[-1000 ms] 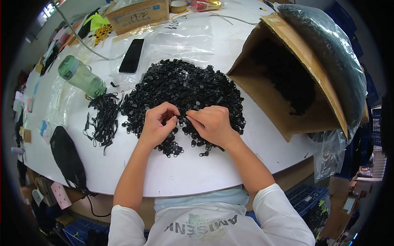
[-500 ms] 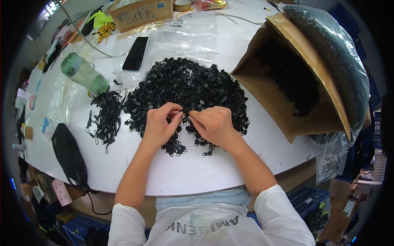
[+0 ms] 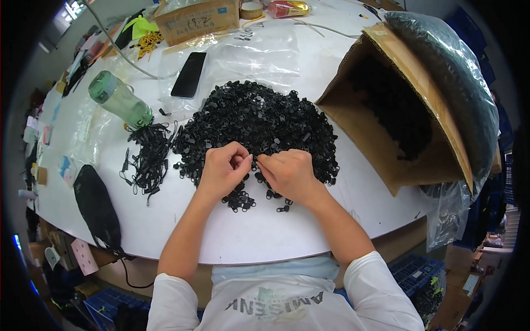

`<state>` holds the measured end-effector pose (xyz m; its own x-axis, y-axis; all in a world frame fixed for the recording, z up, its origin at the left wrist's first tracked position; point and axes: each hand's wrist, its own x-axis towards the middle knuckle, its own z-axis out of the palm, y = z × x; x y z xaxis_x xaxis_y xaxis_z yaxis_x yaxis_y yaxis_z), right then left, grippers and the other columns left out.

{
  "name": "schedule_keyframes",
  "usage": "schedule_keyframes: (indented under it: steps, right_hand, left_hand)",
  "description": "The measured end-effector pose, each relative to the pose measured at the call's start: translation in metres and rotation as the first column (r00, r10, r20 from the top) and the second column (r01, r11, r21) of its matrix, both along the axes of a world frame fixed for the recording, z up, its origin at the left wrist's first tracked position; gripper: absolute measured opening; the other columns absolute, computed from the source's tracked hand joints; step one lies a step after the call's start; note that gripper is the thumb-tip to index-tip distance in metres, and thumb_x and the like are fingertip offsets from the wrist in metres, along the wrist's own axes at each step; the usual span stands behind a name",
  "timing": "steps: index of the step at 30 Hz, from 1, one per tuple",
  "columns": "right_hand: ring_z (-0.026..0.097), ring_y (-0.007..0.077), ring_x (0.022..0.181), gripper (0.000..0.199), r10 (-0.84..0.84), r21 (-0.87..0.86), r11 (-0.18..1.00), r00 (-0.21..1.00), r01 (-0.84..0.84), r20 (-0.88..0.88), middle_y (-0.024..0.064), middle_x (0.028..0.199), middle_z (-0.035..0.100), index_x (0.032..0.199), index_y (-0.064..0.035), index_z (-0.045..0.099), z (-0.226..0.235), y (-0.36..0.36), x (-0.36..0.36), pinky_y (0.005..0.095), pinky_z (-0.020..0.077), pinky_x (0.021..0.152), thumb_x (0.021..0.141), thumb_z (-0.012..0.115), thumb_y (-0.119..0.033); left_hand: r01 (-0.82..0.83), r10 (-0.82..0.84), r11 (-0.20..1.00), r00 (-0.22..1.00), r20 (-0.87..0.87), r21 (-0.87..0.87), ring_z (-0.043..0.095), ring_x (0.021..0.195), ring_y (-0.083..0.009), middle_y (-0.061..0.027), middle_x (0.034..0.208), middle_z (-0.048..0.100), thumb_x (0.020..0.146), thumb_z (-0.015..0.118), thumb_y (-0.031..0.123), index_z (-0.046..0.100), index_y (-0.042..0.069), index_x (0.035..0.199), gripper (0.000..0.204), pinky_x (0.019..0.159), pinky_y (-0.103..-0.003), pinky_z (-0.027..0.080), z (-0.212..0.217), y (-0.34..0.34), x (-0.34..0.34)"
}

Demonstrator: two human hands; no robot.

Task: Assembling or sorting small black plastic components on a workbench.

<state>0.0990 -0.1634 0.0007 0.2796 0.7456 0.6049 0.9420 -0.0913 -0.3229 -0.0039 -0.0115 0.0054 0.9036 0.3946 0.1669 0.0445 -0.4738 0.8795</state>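
Observation:
In front of me a large heap of small black parts [image 3: 259, 118], which look like zipper sliders, lies on the white table [image 3: 265, 234]. My left hand [image 3: 222, 170] is at its near edge, thumb and fingertips pinched together. Close beside it, my right hand [image 3: 292, 174] is closed in a pinch as well, its fingertips almost meeting the left ones. Something tiny and dark may be between them, but the fingers hide it. Several loose sliders [image 3: 240, 201] lie just below the hands. Left of the heap is a smaller bunch of black cord pulls [image 3: 148, 157] with loops.
A green bottle [image 3: 121, 99] stands by the cord pulls, with a phone [image 3: 189, 75] behind. At right, an open cardboard box [image 3: 359, 110] lies tipped toward me, holding black parts. A black mask-like cloth item [image 3: 96, 204] lies left; a closed carton [image 3: 199, 21] stands at the back.
The view has shifted slightly, so the table things appear a little further right and lower. My hands stay together at the heap, the fingertips now slightly apart.

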Motion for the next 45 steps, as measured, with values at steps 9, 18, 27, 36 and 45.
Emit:
schedule_keyframes:
  steps: [9, 18, 27, 36, 45]
  right_hand:
    - [0.059, 0.0191, 0.054, 0.01, 0.029, -0.051, 0.998, 0.999, -0.027, 0.036, 0.0016, 0.058, 0.056, 0.071, -0.0115, 0.058, 0.003, 0.0, -0.007, 0.033, 0.0444, 0.051, 0.072, 0.068, -0.013]
    - [0.058, 0.0249, 0.052, 0.007, 0.057, -0.117, 0.991, 0.996, -0.065, -0.065, 0.0064, 0.06, 0.059, 0.073, -0.0073, 0.062, 0.005, -0.006, -0.006, 0.0355, 0.0443, 0.05, 0.075, 0.069, -0.008]
    - [0.059, 0.0234, 0.05, 0.017, 0.045, -0.158, 0.986, 0.995, -0.058, -0.084, 0.006, 0.057, 0.058, 0.071, -0.0083, 0.056, 0.021, -0.004, -0.006, 0.0335, 0.0462, 0.049, 0.079, 0.069, -0.015]
    - [0.055, 0.0236, 0.048, 0.015, 0.049, -0.011, 0.999, 0.999, -0.05, -0.018, 0.0055, 0.057, 0.056, 0.075, -0.0068, 0.059, 0.012, -0.006, -0.002, 0.0344, 0.0423, 0.047, 0.079, 0.07, -0.015]
    - [0.055, 0.0219, 0.048, 0.011, 0.116, 0.113, 0.988, 0.992, -0.11, -0.048, 0.0046, 0.057, 0.055, 0.077, -0.0058, 0.061, 0.018, -0.005, -0.005, 0.0331, 0.041, 0.047, 0.076, 0.071, -0.011]
  left_hand:
    - [0.05, -0.052, 0.997, 0.998, 0.031, 0.055, 0.055, 0.049, -0.0095, -0.0056, 0.057, 0.059, 0.08, 0.067, 0.007, 0.061, 0.0, 0.073, 0.013, 0.048, -0.025, 0.044, 0.0, -0.003, -0.005]
    - [0.11, -0.109, 0.993, 0.993, 0.035, -0.048, 0.056, 0.049, -0.0088, -0.0049, 0.058, 0.06, 0.085, 0.064, 0.009, 0.061, -0.002, 0.076, 0.014, 0.048, -0.024, 0.044, -0.003, -0.007, -0.005]
    - [0.139, -0.17, 0.909, 0.985, -0.044, -0.393, 0.055, 0.052, -0.0055, -0.0016, 0.061, 0.06, 0.089, 0.064, 0.013, 0.061, -0.001, 0.08, 0.017, 0.047, -0.022, 0.043, -0.007, -0.001, -0.004]
    - [0.136, -0.139, 0.92, 0.99, 0.017, -0.367, 0.054, 0.052, -0.0054, -0.0009, 0.06, 0.058, 0.095, 0.057, 0.017, 0.059, 0.0, 0.081, 0.022, 0.048, -0.021, 0.042, -0.003, -0.002, -0.003]
    - [0.236, -0.335, 0.774, 0.94, -0.064, -0.588, 0.054, 0.056, -0.0057, 0.0005, 0.065, 0.056, 0.097, 0.054, 0.018, 0.058, 0.002, 0.085, 0.02, 0.051, -0.021, 0.044, -0.006, 0.004, -0.004]
